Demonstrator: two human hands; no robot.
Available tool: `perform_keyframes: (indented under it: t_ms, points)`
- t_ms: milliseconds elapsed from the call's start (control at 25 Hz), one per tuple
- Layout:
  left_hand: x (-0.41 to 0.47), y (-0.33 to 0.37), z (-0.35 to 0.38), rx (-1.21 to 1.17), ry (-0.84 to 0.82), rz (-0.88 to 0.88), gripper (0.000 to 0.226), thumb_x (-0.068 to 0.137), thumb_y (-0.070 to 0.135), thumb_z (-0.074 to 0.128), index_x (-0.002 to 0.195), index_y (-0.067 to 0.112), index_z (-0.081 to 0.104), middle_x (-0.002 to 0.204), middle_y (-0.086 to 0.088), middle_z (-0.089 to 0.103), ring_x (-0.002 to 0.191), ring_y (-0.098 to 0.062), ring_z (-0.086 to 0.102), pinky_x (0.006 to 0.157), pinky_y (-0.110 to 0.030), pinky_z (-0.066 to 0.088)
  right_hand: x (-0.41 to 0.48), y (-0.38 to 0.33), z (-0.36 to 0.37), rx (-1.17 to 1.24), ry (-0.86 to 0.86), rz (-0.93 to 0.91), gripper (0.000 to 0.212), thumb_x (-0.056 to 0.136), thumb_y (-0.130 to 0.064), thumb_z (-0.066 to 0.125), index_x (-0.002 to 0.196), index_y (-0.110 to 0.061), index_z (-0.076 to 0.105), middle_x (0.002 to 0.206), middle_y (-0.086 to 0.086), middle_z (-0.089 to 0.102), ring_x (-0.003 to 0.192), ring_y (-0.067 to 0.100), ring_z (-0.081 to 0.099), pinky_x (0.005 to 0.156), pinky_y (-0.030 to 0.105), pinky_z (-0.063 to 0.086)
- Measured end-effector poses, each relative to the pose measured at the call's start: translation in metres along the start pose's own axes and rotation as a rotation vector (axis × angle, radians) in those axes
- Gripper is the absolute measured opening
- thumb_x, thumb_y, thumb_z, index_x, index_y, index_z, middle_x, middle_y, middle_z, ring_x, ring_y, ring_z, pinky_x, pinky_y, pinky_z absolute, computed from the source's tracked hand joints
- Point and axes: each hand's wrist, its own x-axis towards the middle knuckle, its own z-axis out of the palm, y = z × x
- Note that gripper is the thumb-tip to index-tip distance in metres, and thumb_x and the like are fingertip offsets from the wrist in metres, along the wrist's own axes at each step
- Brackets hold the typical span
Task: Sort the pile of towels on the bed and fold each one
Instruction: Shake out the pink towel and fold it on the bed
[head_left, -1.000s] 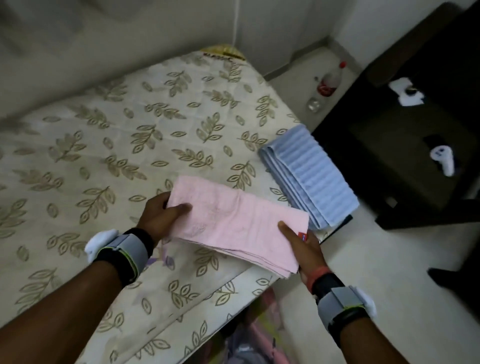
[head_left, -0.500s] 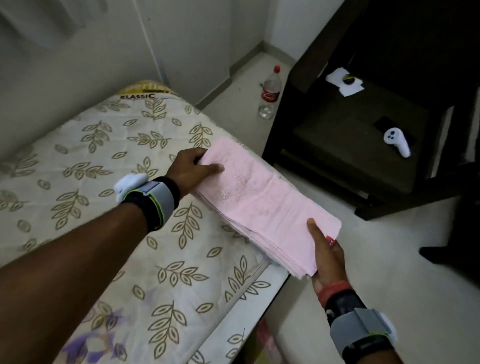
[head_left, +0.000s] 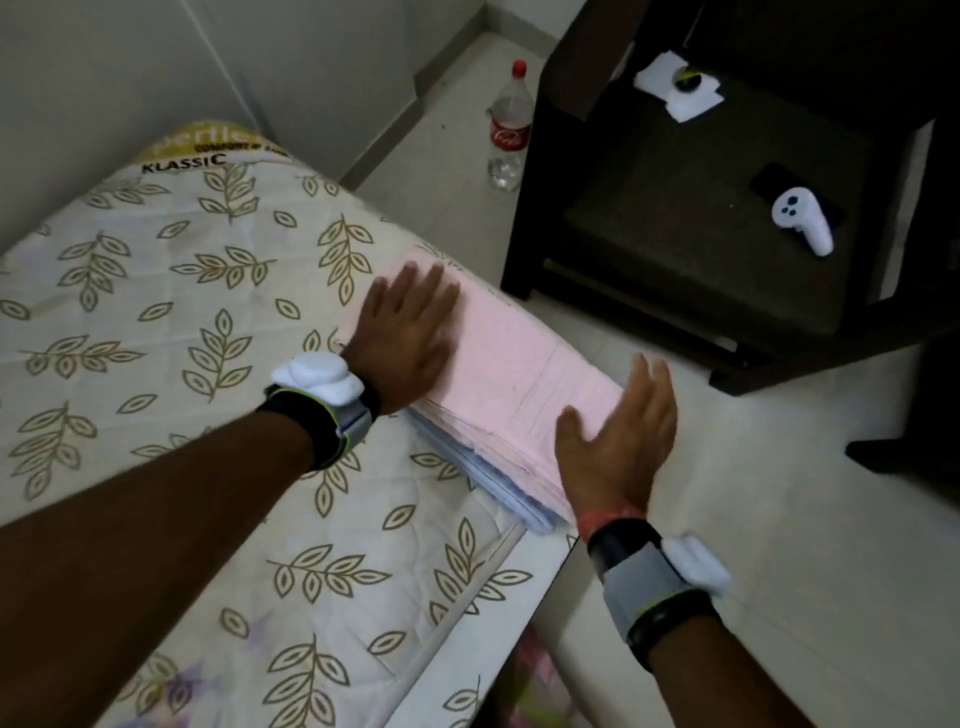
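A folded pink towel (head_left: 511, 374) lies on top of a folded blue towel (head_left: 496, 480) at the right edge of the bed (head_left: 156, 322); only the blue one's layered edge shows beneath. My left hand (head_left: 408, 335) presses flat on the far end of the pink towel, fingers straight. My right hand (head_left: 621, 441) is spread open at the near right end of the stack, palm toward the towel; whether it touches is unclear.
The mattress has a leaf print and a label at its far corner. A dark chair (head_left: 727, 208) stands right of the bed with a white controller (head_left: 802, 221) and white paper (head_left: 680, 93) on it. A plastic bottle (head_left: 511, 130) stands on the pale floor.
Both hands carried the pink towel to the right and set it on the blue towel. They let go of its ends and now lie flat and open.
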Motion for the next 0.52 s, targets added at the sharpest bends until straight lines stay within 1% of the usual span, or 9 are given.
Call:
perform_keyframes:
  t_ms: [40,80,120,200,240,360,440,520]
  points:
    - [0.002,0.006,0.009,0.007,-0.041,-0.019,0.065,0.096,0.041,0.028,0.154,0.012,0.030,0.163,-0.013,0.022,0.150,-0.039,0.017,0.118,-0.060,0.015,0.004,-0.004,0.009,-0.100,-0.032,-0.140,0.074,0.091,-0.034,0.058,0.157,-0.015,0.029,0.166,0.010,0.023,0.153,0.030,0.019,0.125,0.044,0.011]
    - [0.004,0.009,0.017,-0.001,-0.055,-0.042,0.065,0.096,0.041,0.023,0.155,0.013,0.029,0.163,-0.011,0.021,0.151,-0.037,0.014,0.120,-0.059,0.010,0.006,-0.009,0.018,-0.170,-0.070,-0.227,0.067,0.098,-0.037,0.049,0.158,-0.017,0.028,0.167,0.010,0.021,0.155,0.030,0.017,0.126,0.046,0.008]
    - [0.005,0.010,0.024,-0.003,-0.047,-0.056,0.065,0.097,0.041,0.020,0.155,0.013,0.029,0.163,-0.010,0.020,0.151,-0.035,0.013,0.120,-0.057,0.008,0.004,-0.005,0.032,-0.230,-0.094,-0.274,0.061,0.103,-0.038,0.040,0.158,-0.017,0.028,0.167,0.010,0.022,0.155,0.030,0.018,0.126,0.050,0.009]
    - [0.005,0.006,0.046,0.028,-0.015,-0.040,0.062,0.100,0.039,0.020,0.155,0.013,0.028,0.164,-0.009,0.020,0.151,-0.034,0.014,0.121,-0.056,0.010,-0.011,0.003,0.061,-0.336,-0.070,-0.250,0.056,0.107,-0.039,0.029,0.159,-0.017,0.029,0.167,0.009,0.022,0.155,0.030,0.019,0.125,0.051,0.013]
    - [0.006,0.002,0.056,0.047,0.008,-0.034,0.060,0.101,0.037,0.021,0.155,0.013,0.027,0.164,-0.009,0.019,0.152,-0.033,0.014,0.120,-0.056,0.011,-0.017,0.006,0.073,-0.354,-0.034,-0.225,0.056,0.108,-0.038,0.027,0.159,-0.017,0.028,0.167,0.009,0.022,0.155,0.029,0.018,0.126,0.050,0.013]
    - [0.004,-0.005,0.077,0.068,0.025,-0.028,0.058,0.102,0.034,0.024,0.155,0.013,0.028,0.163,-0.009,0.022,0.151,-0.031,0.017,0.120,-0.054,0.014,-0.022,0.015,0.097,-0.364,0.023,-0.242,0.056,0.108,-0.036,0.029,0.160,-0.016,0.026,0.168,0.009,0.020,0.156,0.029,0.016,0.126,0.048,0.010]
    - [0.009,-0.004,0.069,0.083,-0.035,-0.036,0.057,0.101,0.033,0.027,0.154,0.014,0.032,0.162,-0.009,0.026,0.150,-0.032,0.022,0.119,-0.053,0.017,-0.021,0.009,0.095,-0.370,0.016,-0.220,0.055,0.108,-0.035,0.029,0.159,-0.016,0.028,0.167,0.009,0.022,0.155,0.030,0.017,0.126,0.050,0.012]
    - [0.006,0.006,0.048,0.062,-0.123,-0.089,0.057,0.098,0.032,0.029,0.151,0.013,0.038,0.159,-0.011,0.033,0.146,-0.035,0.031,0.116,-0.053,0.023,-0.025,-0.001,0.082,-0.366,-0.046,-0.169,0.055,0.107,-0.036,0.026,0.159,-0.017,0.028,0.167,0.009,0.022,0.155,0.031,0.019,0.125,0.052,0.014]
